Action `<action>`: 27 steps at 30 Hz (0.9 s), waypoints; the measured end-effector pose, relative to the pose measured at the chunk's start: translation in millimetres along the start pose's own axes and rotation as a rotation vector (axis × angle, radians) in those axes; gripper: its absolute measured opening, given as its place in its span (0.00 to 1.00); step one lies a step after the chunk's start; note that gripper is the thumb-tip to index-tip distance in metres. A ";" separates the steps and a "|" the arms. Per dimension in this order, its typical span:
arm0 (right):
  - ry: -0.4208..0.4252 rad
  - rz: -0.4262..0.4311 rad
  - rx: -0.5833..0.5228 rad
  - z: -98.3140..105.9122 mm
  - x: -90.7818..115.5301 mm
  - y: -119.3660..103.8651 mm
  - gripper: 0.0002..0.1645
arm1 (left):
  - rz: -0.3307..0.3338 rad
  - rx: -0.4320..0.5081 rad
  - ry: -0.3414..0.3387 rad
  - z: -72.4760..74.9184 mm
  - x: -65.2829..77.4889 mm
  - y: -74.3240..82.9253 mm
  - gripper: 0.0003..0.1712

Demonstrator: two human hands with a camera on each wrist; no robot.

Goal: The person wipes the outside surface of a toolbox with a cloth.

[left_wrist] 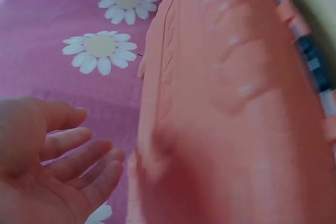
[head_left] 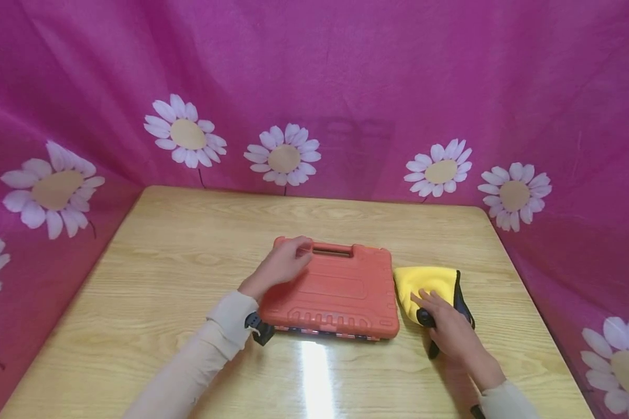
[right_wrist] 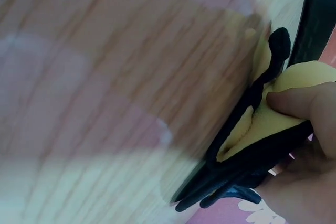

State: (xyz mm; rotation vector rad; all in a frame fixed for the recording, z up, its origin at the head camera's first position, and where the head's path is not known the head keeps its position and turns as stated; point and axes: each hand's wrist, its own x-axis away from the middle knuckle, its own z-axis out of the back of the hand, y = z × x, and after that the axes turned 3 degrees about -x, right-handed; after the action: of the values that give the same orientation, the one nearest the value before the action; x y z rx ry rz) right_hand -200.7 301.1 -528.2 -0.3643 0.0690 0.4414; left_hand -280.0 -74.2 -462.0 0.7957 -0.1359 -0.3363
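A red plastic carrying case [head_left: 340, 291] with a slotted handle lies flat on the table. My left hand [head_left: 285, 262] is over its far left corner beside the handle. In the left wrist view the left fingers [left_wrist: 79, 166] are loosely bent, with nothing between them, and the case fills the right side. Just right of the case is a folded yellow cloth [head_left: 424, 279] with black edging. My right hand [head_left: 453, 329] pinches this cloth; the right wrist view shows the thumb [right_wrist: 294, 103] pressed on its yellow side and the other fingers partly hidden behind it.
The wood-grain table [head_left: 188, 233] extends around the case and cloth. A magenta curtain [head_left: 346, 87] with white daisies encloses its back and sides. Dark and light latches or hinges [head_left: 325, 333] line the case's near edge.
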 end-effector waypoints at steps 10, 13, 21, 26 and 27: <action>-0.004 -0.006 0.004 1.4 -0.7 -1.1 0.42 | -0.047 -0.270 -0.241 -3.2 -48.5 17.9 0.22; 0.004 -0.001 -0.004 1.2 -0.9 -1.0 0.41 | -0.050 -0.354 -0.285 -9.8 -58.4 20.2 0.21; 0.002 0.004 0.006 2.3 -0.1 1.3 0.40 | -0.060 -0.529 -0.316 -26.0 -78.0 26.1 0.10; -0.004 0.012 -0.015 3.7 -1.2 1.5 0.42 | -0.002 -0.591 -0.328 -30.7 -87.3 22.6 0.08; -0.006 0.012 -0.019 3.8 -1.6 1.1 0.42 | 0.013 -0.601 -0.334 -31.3 -88.4 20.7 0.08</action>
State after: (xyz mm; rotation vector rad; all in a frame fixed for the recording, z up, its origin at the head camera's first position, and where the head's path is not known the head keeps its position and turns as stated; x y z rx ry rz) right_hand -202.6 302.7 -524.8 -0.3809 0.0614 0.4555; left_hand -350.2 -9.0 -468.3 0.1397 -0.3339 -0.4668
